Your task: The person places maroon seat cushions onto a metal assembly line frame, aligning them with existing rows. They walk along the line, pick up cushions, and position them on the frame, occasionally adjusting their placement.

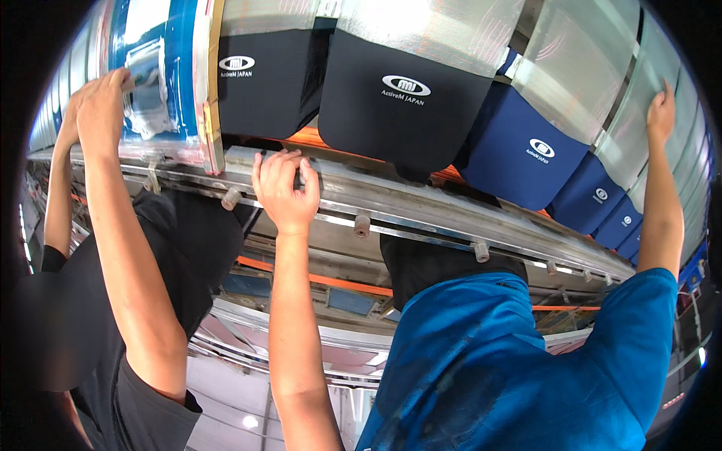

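Head view, nearest first: the right hand (pixel 286 188) lies open on the near edge of the metal rail (pixel 421 207), fingers spread over its lip and clamping nothing. Beyond it, at the rail's left end, the left hand (pixel 101 98) presses against the side of the blue plastic-wrapped package (pixel 169 68). Whether its fingers pinch the wrap or only push, I cannot tell. The package stands above the rail, just beside the first black bag (pixel 267 83) in a row of black and blue bags (pixel 519 150) running toward the far right end. I judge it nearly seated in line but not yet let go. A co-worker in a blue shirt (pixel 511 361) reaches one hand (pixel 662 113) to the clear covers at the far right.
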Action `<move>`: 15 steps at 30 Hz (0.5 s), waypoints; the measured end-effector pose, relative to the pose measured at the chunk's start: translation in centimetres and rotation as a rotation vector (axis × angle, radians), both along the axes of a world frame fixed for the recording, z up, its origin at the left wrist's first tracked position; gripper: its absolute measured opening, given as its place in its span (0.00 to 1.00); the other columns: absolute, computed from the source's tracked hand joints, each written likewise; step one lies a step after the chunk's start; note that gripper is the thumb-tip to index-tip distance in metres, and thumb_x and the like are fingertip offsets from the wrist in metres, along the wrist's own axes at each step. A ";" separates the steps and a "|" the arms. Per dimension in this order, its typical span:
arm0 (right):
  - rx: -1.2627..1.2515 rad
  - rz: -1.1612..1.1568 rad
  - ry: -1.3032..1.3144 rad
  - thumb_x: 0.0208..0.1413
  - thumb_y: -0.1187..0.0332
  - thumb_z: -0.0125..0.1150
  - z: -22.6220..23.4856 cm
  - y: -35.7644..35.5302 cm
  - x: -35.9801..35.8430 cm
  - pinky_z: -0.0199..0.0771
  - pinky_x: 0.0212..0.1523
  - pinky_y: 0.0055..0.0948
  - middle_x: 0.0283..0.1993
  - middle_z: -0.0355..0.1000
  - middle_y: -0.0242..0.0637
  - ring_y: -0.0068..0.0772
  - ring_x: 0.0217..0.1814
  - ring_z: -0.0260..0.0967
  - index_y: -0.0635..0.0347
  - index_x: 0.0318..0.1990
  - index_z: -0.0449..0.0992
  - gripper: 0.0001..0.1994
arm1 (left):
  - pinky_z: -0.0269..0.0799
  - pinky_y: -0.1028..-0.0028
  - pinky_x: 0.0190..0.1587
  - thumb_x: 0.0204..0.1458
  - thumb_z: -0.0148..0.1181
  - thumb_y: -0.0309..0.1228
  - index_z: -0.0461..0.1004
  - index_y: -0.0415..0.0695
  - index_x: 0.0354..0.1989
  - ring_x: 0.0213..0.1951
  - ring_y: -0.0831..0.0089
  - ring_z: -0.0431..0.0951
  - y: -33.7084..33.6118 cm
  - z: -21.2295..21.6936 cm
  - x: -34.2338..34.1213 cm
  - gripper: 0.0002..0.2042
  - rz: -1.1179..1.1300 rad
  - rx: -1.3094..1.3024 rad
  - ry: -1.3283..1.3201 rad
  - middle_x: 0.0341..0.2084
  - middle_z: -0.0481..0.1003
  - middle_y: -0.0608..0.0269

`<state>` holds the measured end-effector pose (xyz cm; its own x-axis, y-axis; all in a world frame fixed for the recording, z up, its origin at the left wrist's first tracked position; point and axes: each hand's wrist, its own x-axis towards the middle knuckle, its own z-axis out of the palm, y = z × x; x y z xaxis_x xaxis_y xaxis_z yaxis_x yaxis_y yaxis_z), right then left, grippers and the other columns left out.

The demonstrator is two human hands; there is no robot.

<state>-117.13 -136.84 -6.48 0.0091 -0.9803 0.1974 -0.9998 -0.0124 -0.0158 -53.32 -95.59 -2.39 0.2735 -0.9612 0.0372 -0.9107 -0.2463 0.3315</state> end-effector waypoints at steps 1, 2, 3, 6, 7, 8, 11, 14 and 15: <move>0.004 -0.011 -0.006 0.61 0.60 0.39 0.1 0.1 0.2 0.66 0.59 0.36 0.64 0.67 0.40 0.44 0.63 0.66 0.42 0.64 0.67 0.23 | 0.60 0.57 0.62 0.49 0.58 0.26 0.77 0.47 0.28 0.44 0.66 0.78 0.0 0.1 -0.1 0.02 -0.002 0.001 -0.004 0.33 0.80 0.67; 0.010 -0.027 -0.008 0.61 0.59 0.39 0.1 0.3 -0.1 0.66 0.59 0.36 0.64 0.67 0.39 0.44 0.62 0.67 0.41 0.64 0.67 0.24 | 0.59 0.57 0.62 0.49 0.58 0.26 0.77 0.47 0.28 0.44 0.66 0.78 -0.2 0.1 0.0 0.02 -0.014 0.001 -0.007 0.33 0.80 0.67; -0.019 -0.012 -0.006 0.61 0.60 0.39 -0.1 0.5 -0.8 0.66 0.59 0.37 0.63 0.68 0.39 0.44 0.62 0.67 0.41 0.64 0.66 0.24 | 0.59 0.57 0.62 0.49 0.57 0.26 0.77 0.47 0.28 0.44 0.66 0.78 -0.5 0.1 0.0 0.02 -0.026 0.002 -0.010 0.33 0.80 0.67; -0.058 0.121 -0.042 0.61 0.59 0.39 -1.0 -3.4 1.8 0.67 0.57 0.38 0.62 0.69 0.39 0.44 0.61 0.68 0.40 0.64 0.66 0.24 | 0.59 0.57 0.62 0.50 0.57 0.26 0.78 0.47 0.28 0.44 0.66 0.78 3.0 0.6 -1.7 0.04 0.079 -0.004 -0.041 0.34 0.80 0.67; 0.000 -0.018 -0.029 0.61 0.59 0.39 -0.9 0.0 -1.6 0.68 0.56 0.38 0.61 0.69 0.39 0.44 0.60 0.68 0.41 0.64 0.66 0.24 | 0.59 0.57 0.62 0.50 0.56 0.26 0.78 0.47 0.28 0.44 0.66 0.78 -0.3 0.1 -0.1 0.04 -0.032 0.017 -0.012 0.34 0.80 0.67; 0.033 -0.065 -0.036 0.61 0.58 0.39 -0.7 0.4 -2.7 0.69 0.56 0.38 0.60 0.70 0.40 0.43 0.60 0.68 0.41 0.64 0.66 0.24 | 0.59 0.57 0.62 0.50 0.56 0.26 0.78 0.47 0.28 0.44 0.65 0.78 -0.7 0.1 -0.2 0.04 -0.051 0.013 0.001 0.34 0.80 0.67; -0.061 0.089 -0.095 0.62 0.57 0.41 -3.5 -1.9 -5.6 0.68 0.56 0.40 0.62 0.68 0.41 0.48 0.61 0.67 0.42 0.65 0.65 0.24 | 0.60 0.57 0.62 0.49 0.55 0.28 0.77 0.48 0.28 0.43 0.65 0.77 -0.1 0.6 -0.8 0.04 -0.042 0.008 -0.052 0.34 0.80 0.67; -0.146 0.109 -0.101 0.53 0.75 0.49 2.7 2.0 3.6 0.63 0.62 0.48 0.56 0.68 0.58 0.60 0.60 0.63 0.67 0.54 0.70 0.20 | 0.60 0.56 0.61 0.51 0.54 0.28 0.78 0.48 0.29 0.42 0.65 0.77 0.3 -0.5 -0.6 0.05 -0.045 0.030 -0.058 0.33 0.79 0.68; -0.135 0.073 -0.160 0.55 0.70 0.50 2.2 1.3 3.8 0.60 0.65 0.46 0.60 0.67 0.53 0.54 0.64 0.61 0.62 0.56 0.70 0.20 | 0.60 0.56 0.61 0.51 0.53 0.28 0.78 0.48 0.29 0.42 0.65 0.77 1.2 0.4 -1.3 0.06 -0.021 0.031 -0.065 0.33 0.79 0.68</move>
